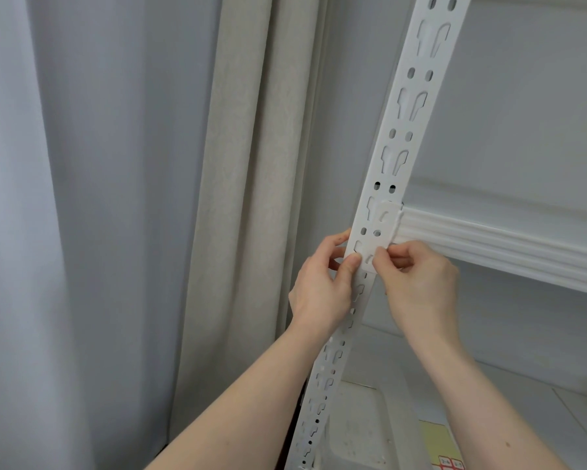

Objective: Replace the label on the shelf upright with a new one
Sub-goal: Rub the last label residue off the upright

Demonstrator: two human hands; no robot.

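Observation:
A white perforated shelf upright [400, 137] runs from the top right down to the bottom centre. A whitish, near-transparent label [380, 228] is stuck on its face where the shelf beam [489, 242] joins. My left hand [322, 286] grips the upright from the left, thumb pressed on its front just below the label. My right hand [417, 283] pinches the label's lower edge between thumb and forefinger.
Beige and grey curtains [244, 198] hang to the left of the upright. A lower shelf holds a white plastic lid or bin [356, 429] and a sheet with yellow and red stickers [444, 452] at the bottom edge. A white wall is behind.

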